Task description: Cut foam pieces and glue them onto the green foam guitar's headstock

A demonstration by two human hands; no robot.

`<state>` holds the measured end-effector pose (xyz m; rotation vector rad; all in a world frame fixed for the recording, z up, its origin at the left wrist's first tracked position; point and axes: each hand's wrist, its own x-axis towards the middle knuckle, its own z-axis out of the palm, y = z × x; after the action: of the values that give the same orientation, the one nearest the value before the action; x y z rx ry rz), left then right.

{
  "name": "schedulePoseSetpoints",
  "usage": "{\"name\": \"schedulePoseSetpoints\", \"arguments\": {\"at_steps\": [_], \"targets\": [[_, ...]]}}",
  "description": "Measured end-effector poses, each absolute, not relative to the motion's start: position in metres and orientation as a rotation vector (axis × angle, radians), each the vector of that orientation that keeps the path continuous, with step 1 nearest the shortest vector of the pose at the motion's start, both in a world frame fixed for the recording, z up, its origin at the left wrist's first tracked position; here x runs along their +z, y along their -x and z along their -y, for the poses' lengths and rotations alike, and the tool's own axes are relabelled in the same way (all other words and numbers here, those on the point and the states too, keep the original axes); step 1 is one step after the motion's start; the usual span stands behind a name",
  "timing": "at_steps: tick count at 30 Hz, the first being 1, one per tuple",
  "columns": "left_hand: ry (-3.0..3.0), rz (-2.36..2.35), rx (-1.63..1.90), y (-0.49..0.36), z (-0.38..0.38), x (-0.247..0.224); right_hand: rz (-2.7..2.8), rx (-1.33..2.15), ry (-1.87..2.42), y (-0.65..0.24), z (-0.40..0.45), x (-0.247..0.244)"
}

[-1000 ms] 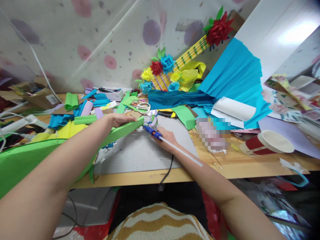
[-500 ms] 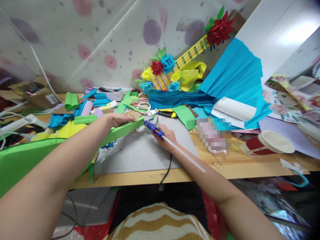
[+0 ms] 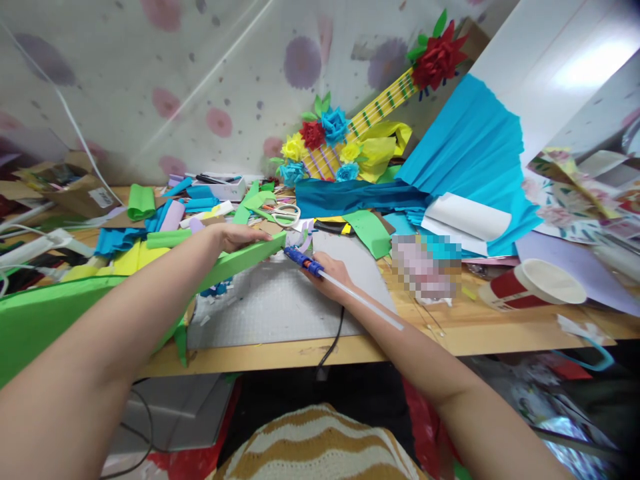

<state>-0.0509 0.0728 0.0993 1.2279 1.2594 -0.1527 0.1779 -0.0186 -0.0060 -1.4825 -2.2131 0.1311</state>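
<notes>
My left hand (image 3: 243,237) grips the narrow end of a long green paper-covered piece (image 3: 245,260), which widens toward the lower left and passes under my left forearm. My right hand (image 3: 329,277) is wrapped round a blue hot glue gun (image 3: 304,260). A clear glue stick (image 3: 363,300) juts from the gun's back, over my right forearm. The gun's nozzle points at the tip of the green piece, very close to it; whether they touch I cannot tell. Below both hands lies a grey cutting mat (image 3: 285,313). A black cord hangs beneath my right hand.
White-handled scissors (image 3: 286,215) and green paper strips lie behind my hands. A flower-decorated yellow paper guitar (image 3: 380,107) leans at the back. Blue crepe paper (image 3: 475,160) stands to its right. A paper cup (image 3: 533,285) tilts at the right. Coloured paper rolls crowd the left.
The glue gun in my right hand has shifted slightly down and left, its glue stick with it. My left hand still holds the green piece in nearly the same place.
</notes>
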Motion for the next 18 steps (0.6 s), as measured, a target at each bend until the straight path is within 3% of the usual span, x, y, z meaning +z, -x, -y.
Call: {"name": "schedulePoseSetpoints", "arguments": {"at_steps": [18], "targets": [[-1.434,-1.559,-0.069,0.05,-0.061,0.099,1.807,0.551,1.276,-0.211,0.04,0.015]]}}
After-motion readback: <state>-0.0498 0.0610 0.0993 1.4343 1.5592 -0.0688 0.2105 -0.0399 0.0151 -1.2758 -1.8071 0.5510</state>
